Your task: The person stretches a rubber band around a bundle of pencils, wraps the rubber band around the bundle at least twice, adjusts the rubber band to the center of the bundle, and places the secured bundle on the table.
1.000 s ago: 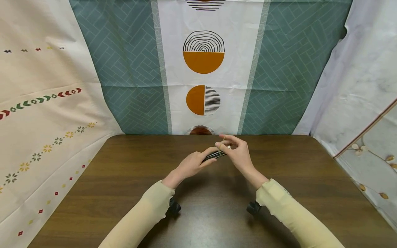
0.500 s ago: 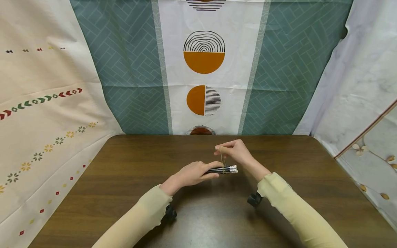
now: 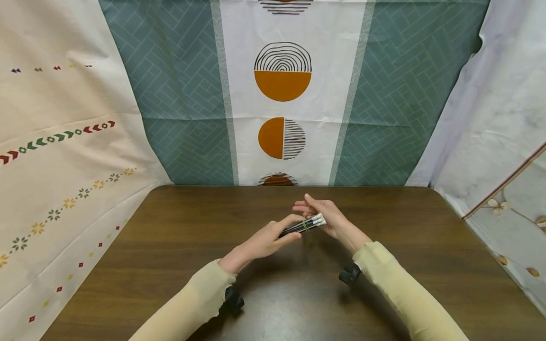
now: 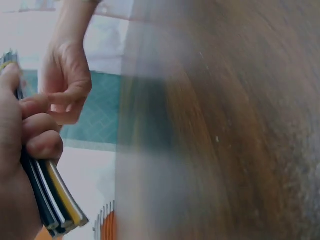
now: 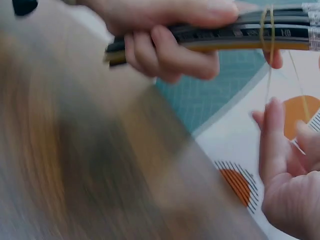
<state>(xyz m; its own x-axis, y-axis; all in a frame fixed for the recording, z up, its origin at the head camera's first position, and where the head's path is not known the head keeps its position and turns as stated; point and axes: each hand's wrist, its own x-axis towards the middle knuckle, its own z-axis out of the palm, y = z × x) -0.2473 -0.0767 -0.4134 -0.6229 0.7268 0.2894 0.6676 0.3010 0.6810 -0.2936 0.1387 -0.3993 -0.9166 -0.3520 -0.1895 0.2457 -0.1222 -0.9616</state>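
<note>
My left hand [image 3: 265, 237] grips a bundle of dark pencils [image 3: 294, 229] above the table, their silvery eraser ends tilted up to the right. One yellow-sided pencil shows among the dark pencils [image 4: 62, 195] in the left wrist view. A thin yellowish rubber band [image 5: 271, 32] goes round the bundle near the eraser ends. From there its loop stretches out to my right hand [image 3: 334, 221], whose fingers hold it taut beyond the pencils. In the right wrist view, two strands run to the fingertips [image 5: 274, 107], spread apart.
The brown wooden table [image 3: 192, 218] lies beneath both hands. A patterned teal and white cloth [image 3: 183, 118] hangs behind its far edge, with pale cloths on the left and right. Black wrist cameras [image 3: 350, 273] sit under both cuffs.
The right hand first overlapped the eraser ends, then pulled the band upward, and now turns over with its fingers in the stretched loop. The left hand dipped, then tilted the bundle up again.
</note>
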